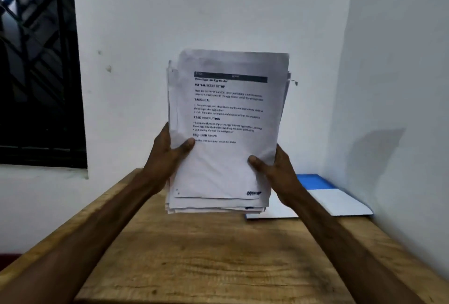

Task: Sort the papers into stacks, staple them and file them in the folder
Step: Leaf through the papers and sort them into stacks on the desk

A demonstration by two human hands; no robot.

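I hold the papers point(226, 133) up over the table point(206, 255). My left hand point(167, 155) grips one side and my right hand point(274, 172) grips the other, thumbs on top. The edges are messy. I think I should tap the pile on the table to make it neat, then sort. The folder point(325, 194) lies at the right, by the wall.
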